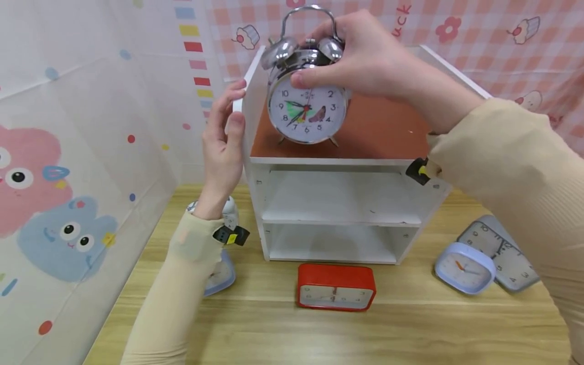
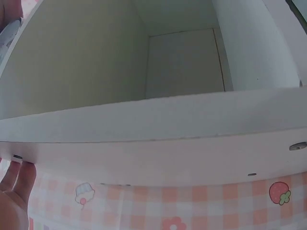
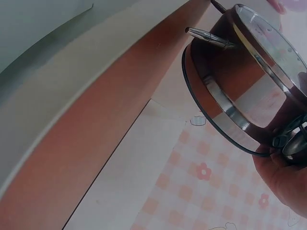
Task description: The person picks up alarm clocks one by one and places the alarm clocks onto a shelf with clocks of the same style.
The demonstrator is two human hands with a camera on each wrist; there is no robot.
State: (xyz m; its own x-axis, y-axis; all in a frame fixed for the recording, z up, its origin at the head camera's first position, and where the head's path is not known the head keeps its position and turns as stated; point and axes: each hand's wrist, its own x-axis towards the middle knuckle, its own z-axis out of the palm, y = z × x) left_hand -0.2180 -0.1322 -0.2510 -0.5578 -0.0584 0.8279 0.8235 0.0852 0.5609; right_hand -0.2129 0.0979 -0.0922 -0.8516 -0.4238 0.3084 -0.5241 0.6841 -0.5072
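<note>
My right hand (image 1: 365,63) grips a silver twin-bell alarm clock (image 1: 306,109), thumb over the top of its white dial and fingers behind. The clock (image 3: 240,72) is upright at the left of the brown top board (image 1: 388,126) of a white shelf unit; in the right wrist view its small metal feet look apart from the board. My left hand (image 1: 225,137) touches the unit's left side panel (image 1: 251,96), fingers along the outer face and thumb at the front edge. In the left wrist view its fingers (image 2: 24,182) show against the panel.
A red rectangular clock (image 1: 336,284) lies in front of the unit on the wooden table (image 1: 274,334). To the right, a light-blue clock (image 1: 465,268) leans near a grey square clock (image 1: 502,248). Another blue clock (image 1: 223,274) sits partly behind my left forearm, near a white object (image 1: 231,210).
</note>
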